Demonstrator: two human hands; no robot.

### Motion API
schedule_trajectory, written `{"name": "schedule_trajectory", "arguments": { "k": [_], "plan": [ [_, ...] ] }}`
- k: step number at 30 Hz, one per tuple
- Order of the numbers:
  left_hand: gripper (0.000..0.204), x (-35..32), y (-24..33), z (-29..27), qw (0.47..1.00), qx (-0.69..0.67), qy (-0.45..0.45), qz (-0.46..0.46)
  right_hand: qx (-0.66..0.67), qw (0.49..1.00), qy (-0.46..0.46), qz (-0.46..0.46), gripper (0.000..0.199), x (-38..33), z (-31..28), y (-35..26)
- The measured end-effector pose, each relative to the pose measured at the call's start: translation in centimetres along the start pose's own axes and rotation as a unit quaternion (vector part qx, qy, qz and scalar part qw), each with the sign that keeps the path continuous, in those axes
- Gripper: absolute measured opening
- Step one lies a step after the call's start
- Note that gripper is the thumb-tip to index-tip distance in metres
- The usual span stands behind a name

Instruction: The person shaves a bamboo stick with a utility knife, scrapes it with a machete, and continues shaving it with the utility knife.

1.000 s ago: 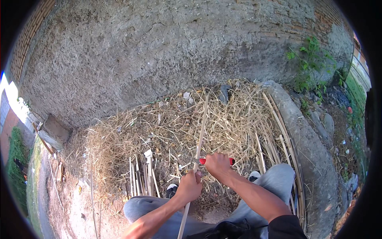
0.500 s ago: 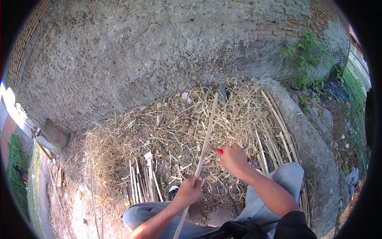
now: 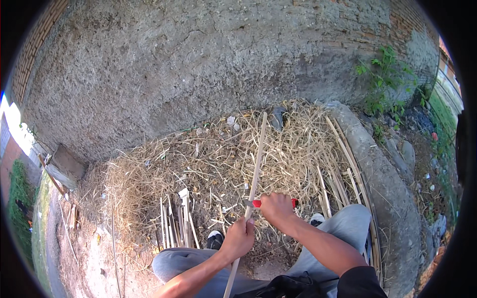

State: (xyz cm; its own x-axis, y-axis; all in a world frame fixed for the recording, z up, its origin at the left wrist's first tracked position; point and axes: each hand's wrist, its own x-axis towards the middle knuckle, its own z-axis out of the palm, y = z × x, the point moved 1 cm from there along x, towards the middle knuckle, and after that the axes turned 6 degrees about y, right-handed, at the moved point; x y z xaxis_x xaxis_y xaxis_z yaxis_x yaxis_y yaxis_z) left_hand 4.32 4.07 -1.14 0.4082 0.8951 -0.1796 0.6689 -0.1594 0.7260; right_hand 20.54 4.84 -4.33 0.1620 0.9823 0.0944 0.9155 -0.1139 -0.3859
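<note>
A long, pale strip that looks like split bamboo (image 3: pixel 257 161) slants up and away from between my knees. Around its lower part my left hand (image 3: pixel 238 237) is closed. My right hand (image 3: pixel 278 211) grips a red-handled knife (image 3: pixel 257 203), whose short grey blade lies against the strip just above my left fingers. The red handle also shows past the far side of my right fist. Most of the blade's edge is too small to make out.
Pale shavings (image 3: pixel 298 154) cover the ground ahead. Strips lie in bundles at left (image 3: pixel 176 223) and right (image 3: pixel 343 184). A rough wall (image 3: pixel 198 64) rises behind, and a curved concrete curb (image 3: pixel 387 198) borders the right. Green weeds (image 3: pixel 385 79) grow near the wall.
My right hand has moved left and slightly down, bringing the knife blade against the strip. The strip's top has shifted slightly left; my left hand keeps its hold.
</note>
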Motion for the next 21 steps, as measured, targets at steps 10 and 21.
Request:
{"name": "schedule_trajectory", "arguments": {
  "k": [10,21],
  "plan": [
    [0.037,0.3,-0.8,0.5,0.999,-0.013,0.028,-0.034,0.005,1.0,-0.007,-0.006,0.015,1.3,1.5,0.0],
    [0.035,-2.2,-2.5,1.3,0.997,0.052,-0.03,0.057,-0.002,0.991,0.09,0.102,0.013,4.4,0.1,6.2]
  ]
}}
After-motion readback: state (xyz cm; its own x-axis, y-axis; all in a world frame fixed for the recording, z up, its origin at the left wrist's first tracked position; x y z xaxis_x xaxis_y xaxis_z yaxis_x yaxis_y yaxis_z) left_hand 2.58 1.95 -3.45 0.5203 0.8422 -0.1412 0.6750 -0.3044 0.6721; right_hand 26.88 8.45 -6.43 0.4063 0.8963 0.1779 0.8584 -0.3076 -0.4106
